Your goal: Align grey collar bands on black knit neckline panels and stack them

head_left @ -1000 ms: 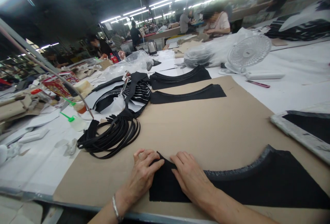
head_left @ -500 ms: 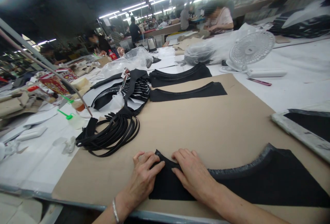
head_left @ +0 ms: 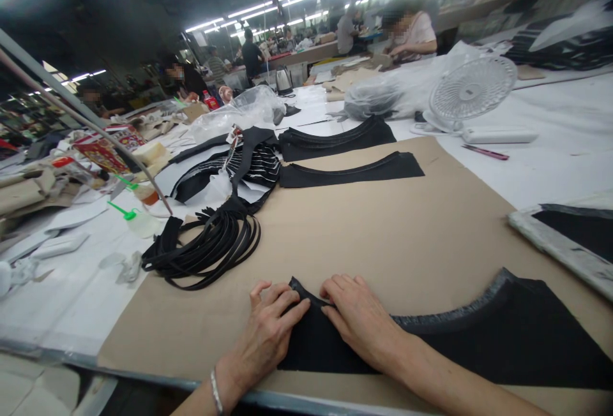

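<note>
A black fabric panel with a curved upper edge lies flat in front of me, a greyish strip showing along the bare part of that curve. At its left pointed end, my left hand has thumb and bent fingers closed on the edge. My right hand sits just to the right, fingers curled over the curved edge and thumb on the panel's face. The hands cover part of the edge, so the fingertips' exact grip is partly hidden. Tan paper lies under the panel.
Two similar black pieces lie farther back, with a coil of black strips to the left. A framed board stands at right. Beyond are a white fan, a pink cutter, green-tipped bottles, a slanting pole and co-workers.
My right thumb has moved slightly up toward the curved edge. Both hands stay at the same end of the panel; the view has shifted a little.
</note>
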Demonstrator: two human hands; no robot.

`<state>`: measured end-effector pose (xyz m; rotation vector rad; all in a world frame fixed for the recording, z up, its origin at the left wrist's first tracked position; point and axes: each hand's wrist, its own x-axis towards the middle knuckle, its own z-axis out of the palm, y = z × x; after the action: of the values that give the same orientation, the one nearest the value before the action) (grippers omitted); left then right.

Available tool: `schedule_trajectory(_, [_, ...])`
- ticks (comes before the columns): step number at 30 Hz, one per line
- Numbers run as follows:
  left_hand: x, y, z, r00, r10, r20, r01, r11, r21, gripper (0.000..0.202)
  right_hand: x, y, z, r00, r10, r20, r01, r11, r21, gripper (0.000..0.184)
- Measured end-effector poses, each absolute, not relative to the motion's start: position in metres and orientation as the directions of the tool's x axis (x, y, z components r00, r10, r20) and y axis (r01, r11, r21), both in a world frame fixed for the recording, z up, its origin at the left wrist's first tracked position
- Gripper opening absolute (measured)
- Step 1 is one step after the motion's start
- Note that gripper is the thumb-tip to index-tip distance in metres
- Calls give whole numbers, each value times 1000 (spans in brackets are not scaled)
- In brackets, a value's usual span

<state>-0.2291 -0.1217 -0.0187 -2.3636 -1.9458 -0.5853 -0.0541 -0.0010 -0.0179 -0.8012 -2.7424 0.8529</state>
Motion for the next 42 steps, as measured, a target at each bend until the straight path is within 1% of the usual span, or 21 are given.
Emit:
schedule_trajectory(4, [-229, -122, -20, 162, 936, 312, 952, -231, 198, 40, -57, 2, -15, -857, 515, -27, 451, 722, -525, 13])
schedule_trajectory(6, [-229, -123, -20, 171, 937, 306, 954, -235, 185, 40, -58, 4, -16, -841, 540, -40, 481, 711, -514, 15])
schedule_trajectory(9, [-229, -122, -20, 184, 934, 305, 956, -242, 164, 39, -58, 6, -18, -810, 581, -74, 525, 664, -531, 20])
schedule_trajectory(11, [-229, -122, -19, 187, 931, 313, 957, -245, 154, 40, -57, 7, -17, -809, 585, -61, 523, 669, -528, 22])
schedule_trajectory(13, [-228, -123, -19, 191, 928, 319, 957, -248, 149, 40, -56, 8, -15, -848, 530, -5, 459, 731, -504, 13])
schedule_trajectory(14, [-228, -123, -20, 190, 929, 318, 957, -247, 150, 40, -56, 7, -14, -873, 486, 29, 414, 773, -481, 7])
schedule_trajectory(15, [-228, -124, -21, 185, 930, 318, 958, -243, 153, 40, -56, 7, -13, -895, 442, 57, 372, 811, -451, 6])
schedule_trajectory(17, [-229, -125, -25, 167, 933, 320, 957, -231, 173, 37, -59, 5, -13, -921, 378, 93, 318, 868, -382, 8])
schedule_trajectory(21, [-230, -126, -32, 155, 934, 323, 954, -227, 198, 35, -65, 3, -19, -924, 354, 144, 310, 915, -259, 3])
schedule_trajectory(28, [-230, -125, -29, 176, 926, 334, 950, -248, 187, 37, -70, 5, -28, -922, 329, 203, 305, 942, -140, 14])
schedule_trajectory(30, [-230, -125, -28, 180, 929, 324, 951, -249, 185, 37, -68, 6, -26, -922, 333, 201, 308, 940, -143, 14])
schedule_trajectory(35, [-230, -127, -33, 160, 934, 320, 952, -232, 199, 35, -62, 7, -17, -922, 342, 180, 299, 926, -228, 6])
schedule_trajectory(38, [-230, -127, -34, 155, 931, 330, 948, -235, 216, 34, -64, 6, -13, -935, 316, 164, 284, 940, -189, 2])
schedule_trajectory(42, [-229, -127, -32, 169, 928, 333, 949, -244, 198, 35, -72, 5, -11, -957, 254, 139, 239, 964, -116, 8])
